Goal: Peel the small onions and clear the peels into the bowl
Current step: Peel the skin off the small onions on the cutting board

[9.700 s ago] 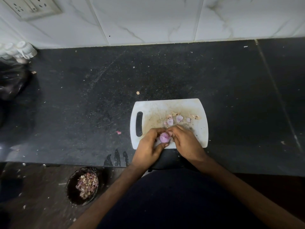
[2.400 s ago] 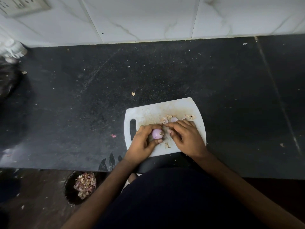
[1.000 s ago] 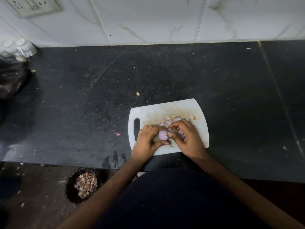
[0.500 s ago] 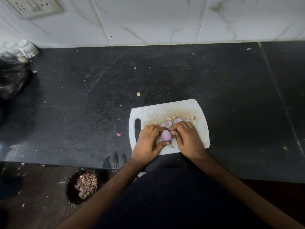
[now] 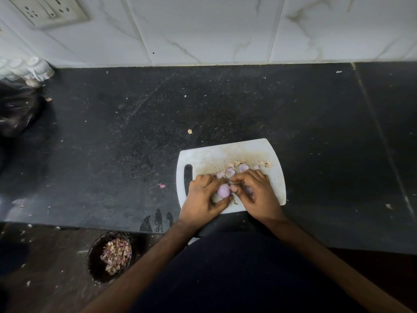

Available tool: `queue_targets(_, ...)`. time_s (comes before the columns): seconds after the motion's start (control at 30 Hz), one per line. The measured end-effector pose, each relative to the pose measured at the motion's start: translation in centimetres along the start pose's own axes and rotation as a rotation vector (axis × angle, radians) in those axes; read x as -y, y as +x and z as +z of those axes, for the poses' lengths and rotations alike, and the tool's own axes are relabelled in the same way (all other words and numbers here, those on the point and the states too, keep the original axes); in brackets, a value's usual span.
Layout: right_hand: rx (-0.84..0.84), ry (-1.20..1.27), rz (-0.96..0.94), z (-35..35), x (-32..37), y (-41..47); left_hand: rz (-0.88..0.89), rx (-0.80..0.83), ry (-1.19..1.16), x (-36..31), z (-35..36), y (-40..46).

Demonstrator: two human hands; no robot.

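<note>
A small purple onion (image 5: pixel 223 190) sits between my fingers over the white cutting board (image 5: pixel 203 158). My left hand (image 5: pixel 203 199) is curled around it from the left. My right hand (image 5: pixel 256 195) pinches at the onion's right side with thumb and fingertips. Pale purple and tan peels (image 5: pixel 237 169) lie scattered on the board just beyond my fingers. A dark bowl (image 5: pixel 94 263) holding a heap of peels stands on the floor below the counter edge, to the lower left.
The board rests on a black stone counter (image 5: pixel 135 132) speckled with crumbs and a few stray peel bits (image 5: pixel 161 185). A black plastic bag (image 5: pixel 15 111) and white bottles (image 5: pixel 33 67) are at the far left. A tiled wall runs along the back.
Both hands stay on the onion over the board. My right fingers have shifted slightly against the onion; more loose peels lie on the board than ten seconds ago.
</note>
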State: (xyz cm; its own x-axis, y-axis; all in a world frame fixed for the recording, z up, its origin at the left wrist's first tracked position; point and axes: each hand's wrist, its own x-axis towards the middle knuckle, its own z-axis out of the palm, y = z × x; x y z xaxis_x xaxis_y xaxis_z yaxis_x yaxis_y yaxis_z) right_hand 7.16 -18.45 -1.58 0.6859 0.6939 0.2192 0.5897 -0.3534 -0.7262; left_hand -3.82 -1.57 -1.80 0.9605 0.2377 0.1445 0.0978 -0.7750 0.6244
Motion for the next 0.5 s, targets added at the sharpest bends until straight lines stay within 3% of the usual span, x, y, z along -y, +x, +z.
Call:
queue_targets(0.1, 0.051, 0.004, -0.023, 0.2, 0.1, 0.1, 0.003, 0.011, 0.008, -0.1, -0.1, 0.0)
queue_targets(0.37, 0.085, 0.213, 0.163, 0.0, 0.2, 1.5, 0.011, 0.054, 0.026, 0.2, -0.1, 0.0)
queue_targets(0.5, 0.036, 0.111, 0.171, 0.7, 0.3, 1.4, 0.011, 0.029, 0.021, 0.1, -0.1, 0.0)
